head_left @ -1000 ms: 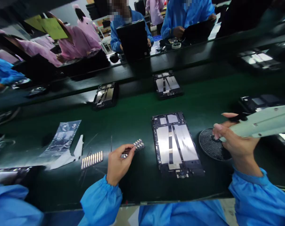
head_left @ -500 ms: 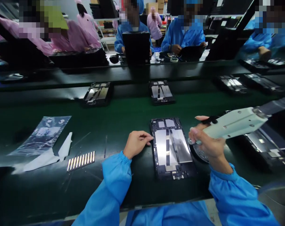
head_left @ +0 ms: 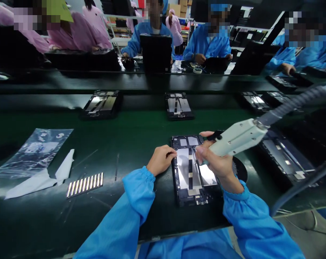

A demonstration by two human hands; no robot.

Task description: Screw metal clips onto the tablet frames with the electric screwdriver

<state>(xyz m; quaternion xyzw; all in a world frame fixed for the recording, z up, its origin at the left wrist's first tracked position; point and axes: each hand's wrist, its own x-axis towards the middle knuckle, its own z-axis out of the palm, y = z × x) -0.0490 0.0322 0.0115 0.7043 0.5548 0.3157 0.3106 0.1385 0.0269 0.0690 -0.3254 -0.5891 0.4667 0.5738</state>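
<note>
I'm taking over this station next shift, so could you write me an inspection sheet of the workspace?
Surface: dark green bench, with glare at the left.
Things: open flat device with silver panels; round dark dish, partly hidden behind the right hand.
Clutter: clear plastic bag, torn white sheet, card with brass-coloured bars, thin dark strip.
Hands: left hand at the device's left edge, grip unclear; right hand grips a pale green tool over the device.
Cables: ribbed grey hose from the tool; grey cable at the right.
Surroundings: similar devices beyond; people in blue and pink across the bench.
</note>
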